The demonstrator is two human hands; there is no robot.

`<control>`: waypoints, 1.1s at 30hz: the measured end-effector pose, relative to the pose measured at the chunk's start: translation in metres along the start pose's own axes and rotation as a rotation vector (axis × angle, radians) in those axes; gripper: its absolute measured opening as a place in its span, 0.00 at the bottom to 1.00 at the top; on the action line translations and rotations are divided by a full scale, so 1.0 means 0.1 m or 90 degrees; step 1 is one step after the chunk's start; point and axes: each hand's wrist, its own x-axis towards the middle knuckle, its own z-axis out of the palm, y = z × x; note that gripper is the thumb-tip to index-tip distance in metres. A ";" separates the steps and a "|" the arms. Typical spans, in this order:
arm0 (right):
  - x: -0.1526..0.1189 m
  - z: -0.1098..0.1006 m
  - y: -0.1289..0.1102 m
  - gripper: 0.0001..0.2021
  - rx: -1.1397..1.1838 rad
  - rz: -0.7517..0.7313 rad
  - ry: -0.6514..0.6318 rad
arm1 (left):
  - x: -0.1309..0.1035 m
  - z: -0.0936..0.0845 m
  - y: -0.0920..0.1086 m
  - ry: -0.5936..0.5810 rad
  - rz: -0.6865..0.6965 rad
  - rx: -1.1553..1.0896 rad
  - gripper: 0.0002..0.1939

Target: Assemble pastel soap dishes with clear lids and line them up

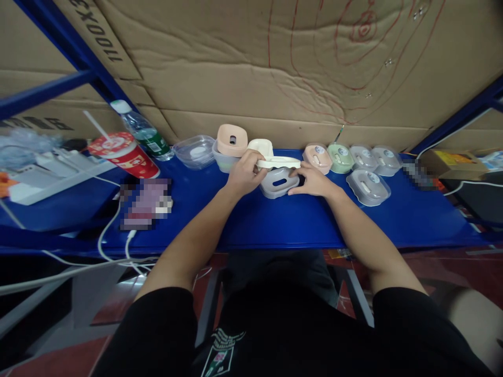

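My left hand (247,174) is closed on the left end of a cream plastic tray-like piece (279,163), which is tilted edge-on towards me. The fingers of my right hand (314,181) are curled at that piece's right end, with the thumb lower, beside a clear lid. This clear lid (271,187), with a dark oval slot, sits on the blue table just below the cream piece. Behind my left hand stand a peach container (228,140) on top of pale boxes (222,159), and another cream container (261,146).
Several lidded boxes, among them a peach one (316,158) and a green one (340,158), stand at the right. Nested clear lids (195,152), a water bottle (143,131) and a red cup (126,154) are at the left. Cardboard (220,63) walls the back.
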 end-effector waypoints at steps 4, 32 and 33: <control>0.00 -0.01 0.03 0.39 -0.003 0.015 -0.004 | 0.00 0.01 0.00 -0.001 0.011 0.004 0.10; -0.07 -0.25 -0.10 0.47 -0.096 0.261 0.042 | -0.07 -0.19 0.38 -0.457 0.054 -0.033 0.21; -0.07 -0.27 -0.11 0.48 -0.088 0.261 0.046 | -0.08 -0.16 0.40 -0.457 0.044 0.012 0.22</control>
